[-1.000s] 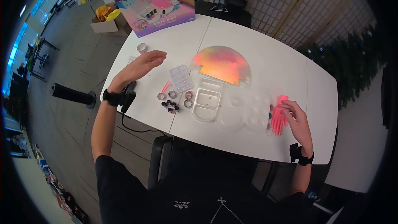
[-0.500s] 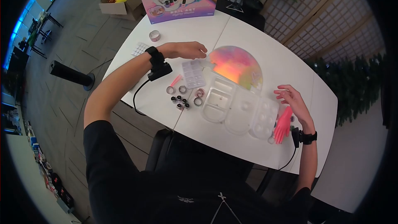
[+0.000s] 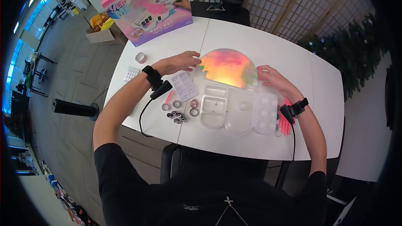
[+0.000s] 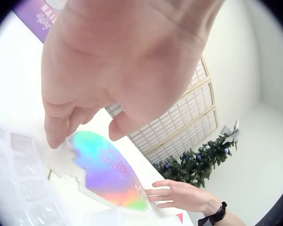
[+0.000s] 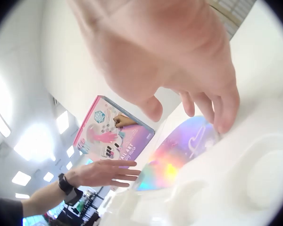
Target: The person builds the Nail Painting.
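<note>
A shiny rainbow-coloured half-disc panel (image 3: 229, 68) lies on the table behind a white moulded tray (image 3: 239, 121). My left hand (image 3: 180, 62) reaches in from the left, its fingertips right at the panel's left corner. On the opposite side my right hand (image 3: 276, 79) has its fingers at the panel's right corner. Fingers of both hands are extended or only loosely bent, with thumbs apart from them. In the left wrist view the left hand (image 4: 118, 70) hangs over the panel's notched edge (image 4: 80, 174). Raised lettering shows on the panel's surface there.
Left of the tray are a clear compartment box (image 3: 184, 86), small bottles (image 3: 177, 117) and several tape rolls (image 3: 194, 103). A pink model hand (image 3: 286, 123) lies to the right, partly hidden by my right wrist. A nail art box (image 3: 150, 10) stands at the back left.
My left hand has come right to the panel's left corner. The right hand has moved from above the pink model hand, leftward and away from me, to the panel's right corner.
</note>
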A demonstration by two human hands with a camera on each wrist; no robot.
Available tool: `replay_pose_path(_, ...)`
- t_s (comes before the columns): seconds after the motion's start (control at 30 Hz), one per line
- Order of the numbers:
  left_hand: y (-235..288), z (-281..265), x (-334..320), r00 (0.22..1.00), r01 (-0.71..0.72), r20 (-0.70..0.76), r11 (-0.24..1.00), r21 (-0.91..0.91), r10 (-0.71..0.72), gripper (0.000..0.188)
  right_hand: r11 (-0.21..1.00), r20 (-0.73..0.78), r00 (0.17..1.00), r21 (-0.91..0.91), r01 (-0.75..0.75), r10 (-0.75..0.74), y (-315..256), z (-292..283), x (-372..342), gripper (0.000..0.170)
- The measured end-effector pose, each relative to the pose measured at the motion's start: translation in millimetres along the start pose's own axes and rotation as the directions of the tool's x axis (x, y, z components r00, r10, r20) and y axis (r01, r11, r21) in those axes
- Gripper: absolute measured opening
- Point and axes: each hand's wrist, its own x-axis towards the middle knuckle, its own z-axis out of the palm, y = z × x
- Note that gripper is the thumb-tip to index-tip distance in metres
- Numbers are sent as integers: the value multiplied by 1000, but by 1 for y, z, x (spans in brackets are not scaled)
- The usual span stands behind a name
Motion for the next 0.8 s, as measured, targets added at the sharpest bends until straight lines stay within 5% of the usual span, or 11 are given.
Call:
replay_pose_path(0.27, 22, 9, 14, 984, 46, -177, 995, 85, -31, 67, 950, -36, 988, 271, 157, -153, 8, -3, -16, 51)
replay_pose_path(0.43, 35, 11, 23, 990, -75, -99, 975, 207, 97, 38, 920, -72, 966, 294, 257, -247, 0, 2, -41, 54)
replay_pose_path(0.53, 46, 19, 23, 979, -167, -75, 955, 246, 190, 25, 914, -142, 915, 99, 392, -377, 11, 7, -43, 60)
replay_pose_path(0.63, 62, 25, 10, 966, -216, -90, 948, 231, 242, 21, 811, -280, 785, -399, 428, -552, 23, 22, -52, 66)
replay_pose_path(0.8, 78, 29, -2, 952, -278, -40, 913, 299, 303, 23, 567, 106, 790, -640, 519, -604, 3, 73, -107, 77)
